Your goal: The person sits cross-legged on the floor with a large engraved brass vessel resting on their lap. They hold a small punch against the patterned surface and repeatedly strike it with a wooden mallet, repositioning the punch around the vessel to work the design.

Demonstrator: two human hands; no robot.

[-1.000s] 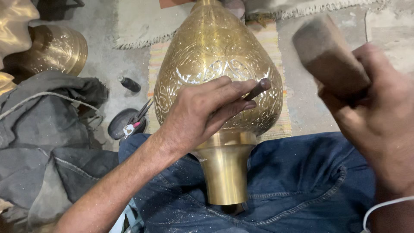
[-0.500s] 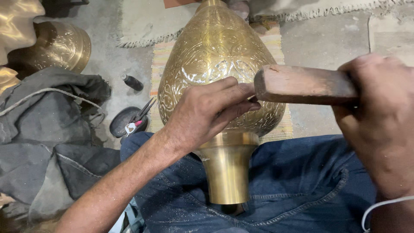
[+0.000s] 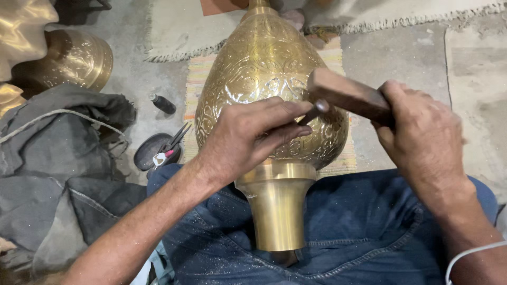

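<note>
A large engraved brass vessel (image 3: pixel 264 68) lies across my lap with its plain neck (image 3: pixel 277 211) pointing toward me. My left hand (image 3: pixel 248 134) rests on the vessel's lower body and grips a small metal chisel (image 3: pixel 315 112) set against the engraved surface. My right hand (image 3: pixel 422 137) is wrapped around a brown wooden mallet (image 3: pixel 346 95), whose head sits right at the chisel's top end.
A grey cloth heap (image 3: pixel 58 158) lies at the left. A dark dish with pliers (image 3: pixel 158 153) and a small black bottle (image 3: pixel 162 104) sit on the concrete floor. More brass pieces (image 3: pixel 79 58) stand at the upper left. A striped mat (image 3: pixel 195 84) lies under the vessel.
The mallet has swung down from its raised position at the right and now meets the chisel's end. My left hand has held the chisel in place.
</note>
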